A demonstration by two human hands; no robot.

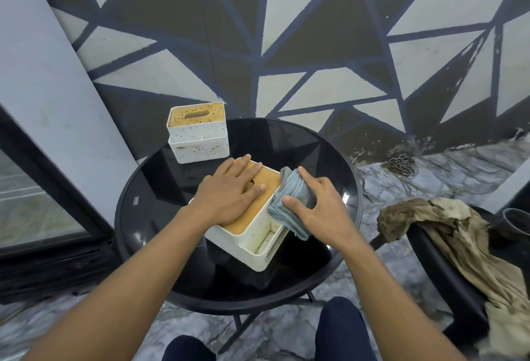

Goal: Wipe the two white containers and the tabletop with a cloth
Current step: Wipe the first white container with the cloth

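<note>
On the near box's right edge, the right hand (318, 211) is clamped on a folded grey-blue cloth (292, 200), thumb on the near side and fingers over the far side, pressing the wad against the rim of the near white container (252, 243). That grip is closed around the cloth, which hangs partly over the container's open side compartment. Just to the left, the left hand (229, 191) lies flat and spread on the container's tan lid (266, 180), fingers apart and holding nothing, the palm pinning the box down; its fingertips reach toward the far edge of the lid, and the thumb sits near the lid's slot. The two hands are close beside each other, separated only by a strip of bare lid.

The near container sits turned at an angle near the middle of the round black glass surface (338, 177). The second white container (198, 132) stands well apart at the far left edge of the surface, upright, its tan lid and white walls speckled with brown spots, and neither hand touches it.

Beyond the surface on the right, a stained brownish rag (447, 231) is draped over a dark chair (436, 263). A painted wall (315, 31) of grey and cream triangles rises behind.
</note>
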